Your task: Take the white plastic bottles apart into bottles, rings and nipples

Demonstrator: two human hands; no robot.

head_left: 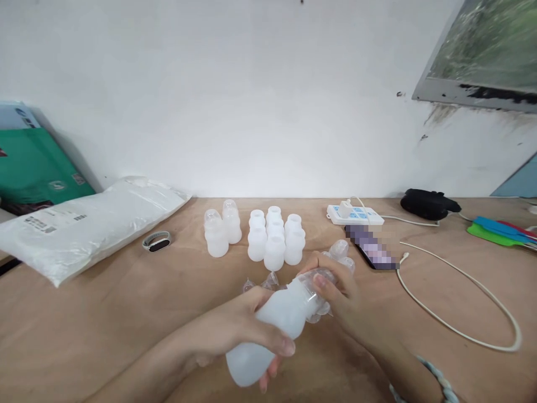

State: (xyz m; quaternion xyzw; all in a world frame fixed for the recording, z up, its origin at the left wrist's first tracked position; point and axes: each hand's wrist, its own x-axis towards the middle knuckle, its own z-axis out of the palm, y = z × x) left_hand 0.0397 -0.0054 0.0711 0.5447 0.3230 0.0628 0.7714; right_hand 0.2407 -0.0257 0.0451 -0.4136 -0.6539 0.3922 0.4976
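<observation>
A milky white baby bottle lies tilted between my hands, its neck pointing up to the right. My left hand wraps round the bottle's body, thumb across the front. With its fingers and thumb, my right hand grips a clear cap at the bottle's neck; whether the cap is fully seated I cannot tell. Behind my right hand are several clear caps, partly hidden. Small clear nipple-shaped pieces lie just past my left hand.
Several uncapped white bottles stand beyond my hands, left of them two capped bottles. A fitness band and a white plastic parcel lie left. On the right are a phone, power strip, looped cable and black case.
</observation>
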